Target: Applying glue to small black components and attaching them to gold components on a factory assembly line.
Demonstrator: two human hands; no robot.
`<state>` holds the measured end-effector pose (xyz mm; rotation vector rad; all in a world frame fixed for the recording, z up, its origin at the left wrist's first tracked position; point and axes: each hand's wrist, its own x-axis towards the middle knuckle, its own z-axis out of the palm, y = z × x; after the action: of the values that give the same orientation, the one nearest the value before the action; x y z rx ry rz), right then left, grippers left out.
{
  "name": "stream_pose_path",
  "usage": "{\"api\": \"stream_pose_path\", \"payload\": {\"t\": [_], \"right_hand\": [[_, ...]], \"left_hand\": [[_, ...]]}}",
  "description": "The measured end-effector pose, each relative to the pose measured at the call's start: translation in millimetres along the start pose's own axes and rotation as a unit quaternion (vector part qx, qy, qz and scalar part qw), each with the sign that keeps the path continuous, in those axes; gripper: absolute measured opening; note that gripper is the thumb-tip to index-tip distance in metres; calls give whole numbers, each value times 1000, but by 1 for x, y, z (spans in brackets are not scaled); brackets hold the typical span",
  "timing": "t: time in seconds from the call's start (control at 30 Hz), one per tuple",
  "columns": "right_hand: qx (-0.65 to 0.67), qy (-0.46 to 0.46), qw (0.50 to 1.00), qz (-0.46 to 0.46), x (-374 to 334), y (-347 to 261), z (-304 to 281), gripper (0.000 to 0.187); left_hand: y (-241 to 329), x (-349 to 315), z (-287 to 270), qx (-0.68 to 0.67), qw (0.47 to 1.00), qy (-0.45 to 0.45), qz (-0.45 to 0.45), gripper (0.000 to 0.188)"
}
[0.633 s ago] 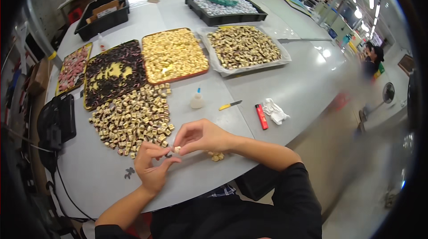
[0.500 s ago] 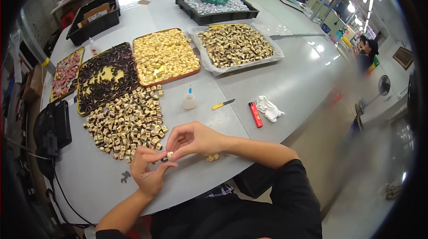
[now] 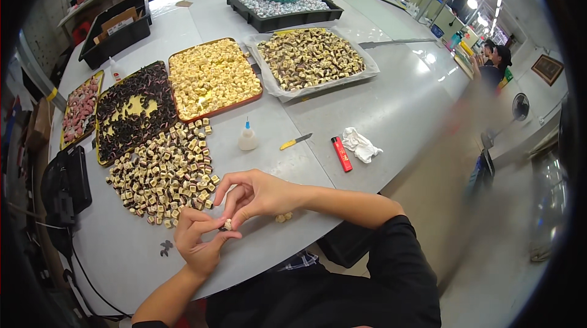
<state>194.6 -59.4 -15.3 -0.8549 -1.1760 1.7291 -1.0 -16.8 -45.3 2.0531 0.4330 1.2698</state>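
One cream piece point(image 3: 228, 224) | left hand point(image 3: 199, 245), right hand point(image 3: 262, 196): grip pinched narrow on it | table edge point(image 3: 260, 268) near | tabletop point(image 3: 391, 92) wide rightward

Cube pile point(image 3: 162, 175) obstructs forward-left; free between knife point(image 3: 296, 141), lighter point(image 3: 342, 155).

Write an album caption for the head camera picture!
Left hand and right hand meet at a small cream-coloured piece beside loose cream-and-brown cubes on a smooth grey table.

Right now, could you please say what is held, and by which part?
A small pale piece, held between left hand and right hand at the fingertips; exact grip spots cannot be told.
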Motion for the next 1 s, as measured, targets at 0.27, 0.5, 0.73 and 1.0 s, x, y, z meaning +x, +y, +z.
{"api": "stream_pose_path", "payload": {"t": [0.27, 0.5, 0.73, 1.0], "right_hand": [[-7, 2, 1000, 29, 0, -3, 2, 41], [-2, 15, 999, 33, 1, 1, 3, 47], [4, 21, 999, 41, -1, -2, 8, 44], [37, 13, 998, 44, 0, 2, 6, 44]], "left_hand": [[3, 4, 0, 9, 1000, -6, 13, 38], [6, 8, -3, 13, 1000, -6, 22, 38], [8, 4, -3, 2, 1000, -12, -18, 37], [3, 6, -1, 22, 1000, -9, 9, 37]]}}
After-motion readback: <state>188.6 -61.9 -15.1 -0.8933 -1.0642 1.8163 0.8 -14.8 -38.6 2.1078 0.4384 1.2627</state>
